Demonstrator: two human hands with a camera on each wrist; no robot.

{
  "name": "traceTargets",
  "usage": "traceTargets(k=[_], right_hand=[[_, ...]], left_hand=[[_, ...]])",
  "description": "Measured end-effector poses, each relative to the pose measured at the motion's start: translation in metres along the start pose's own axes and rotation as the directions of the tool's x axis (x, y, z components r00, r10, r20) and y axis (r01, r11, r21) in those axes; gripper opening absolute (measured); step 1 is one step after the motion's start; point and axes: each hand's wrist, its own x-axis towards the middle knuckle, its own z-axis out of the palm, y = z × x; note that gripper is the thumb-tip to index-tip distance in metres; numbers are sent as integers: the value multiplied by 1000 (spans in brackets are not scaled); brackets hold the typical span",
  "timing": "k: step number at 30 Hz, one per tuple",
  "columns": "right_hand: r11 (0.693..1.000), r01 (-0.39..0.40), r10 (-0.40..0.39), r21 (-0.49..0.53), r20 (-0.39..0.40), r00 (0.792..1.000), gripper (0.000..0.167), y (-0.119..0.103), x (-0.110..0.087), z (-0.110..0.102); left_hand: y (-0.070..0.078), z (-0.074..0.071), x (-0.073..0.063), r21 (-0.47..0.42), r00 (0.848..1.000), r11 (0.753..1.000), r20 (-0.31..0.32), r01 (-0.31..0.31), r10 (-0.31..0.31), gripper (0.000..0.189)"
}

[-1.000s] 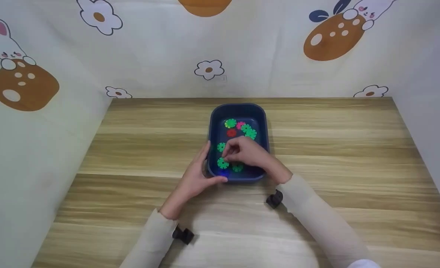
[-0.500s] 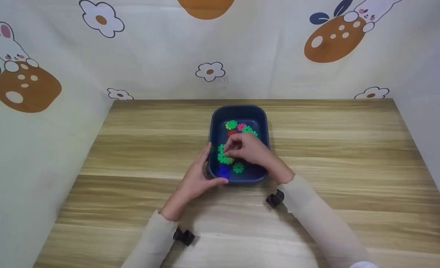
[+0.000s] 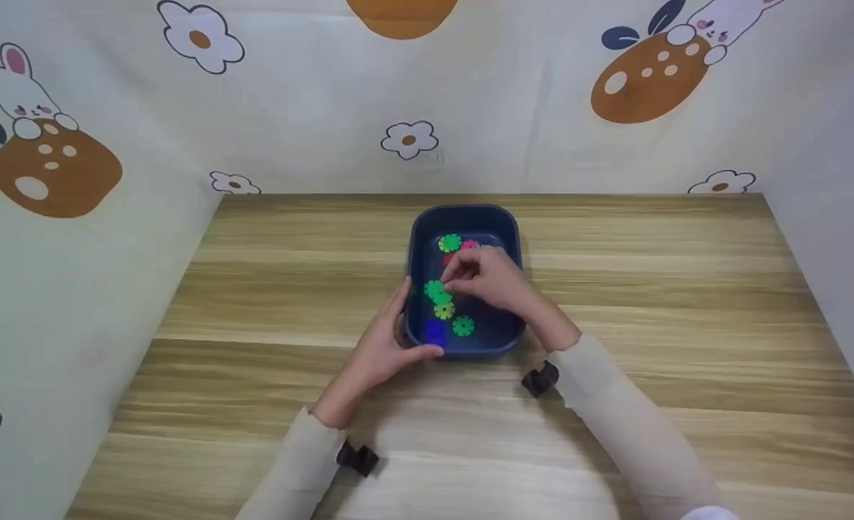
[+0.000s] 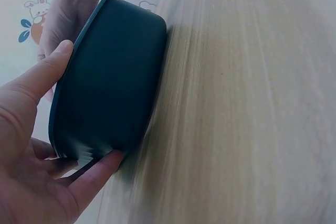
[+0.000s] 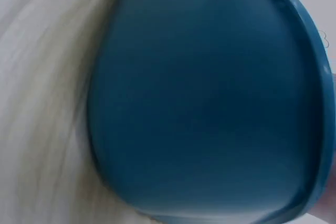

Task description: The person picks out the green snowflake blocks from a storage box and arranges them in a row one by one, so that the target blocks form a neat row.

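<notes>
The dark blue tub (image 3: pixel 495 339) sat on the wood-grained worktop (image 3: pixel 268 282), and both of the person's hands were at it. The left hand (image 3: pixel 378 347) held the tub's near left corner, thumb on the near wall and fingers along the left one. The right hand (image 3: pixel 495 278) reached over the tub's right rim, thumb and forefinger pinching a green disc (image 3: pixel 441 297) by its edge. That disc was right at the fingertips, inside the tub toward its left wall.

Touching or overlapping it, on the side toward that wall, was a second green disc (image 3: pixel 433 289); a yellow disc (image 3: pixel 444 310) lay just nearer the tub's near end. In the tub's near left corner was a blue piece (image 3: pixel 435 332), with a lone green disc (image 3: pixel 463 326) to its right. Toward the tub's far end I saw a red disc (image 3: pixel 448 258), partly hidden by the right hand, and a pink disc (image 3: pixel 469 244).
</notes>
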Motion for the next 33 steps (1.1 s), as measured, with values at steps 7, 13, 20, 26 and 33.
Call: traceTargets(k=[7, 13, 20, 26, 33], right_hand=[[999, -29, 29, 27, -21, 999, 8, -2, -1, -9], [998, -56, 57, 23, -38, 998, 6, -4, -3, -16], [998, -36, 40, 45, -85, 996, 7, -4, -3, -24], [997, -37, 47, 72, -137, 989, 8, -5, -3, -30], [990, -57, 79, 126, -172, 982, 10, -1, -5, -39]], left_hand=[[1, -2, 1, 2, 1000, 1000, 11, 24, -24, 114], [0, -2, 2, 29, 999, 998, 13, 48, -48, 115], [1, -1, 2, 32, 999, 998, 12, 50, -50, 114], [2, -2, 3, 37, 999, 999, 9, 36, -37, 114], [1, -1, 4, 34, 1000, 999, 8, 18, -19, 114]])
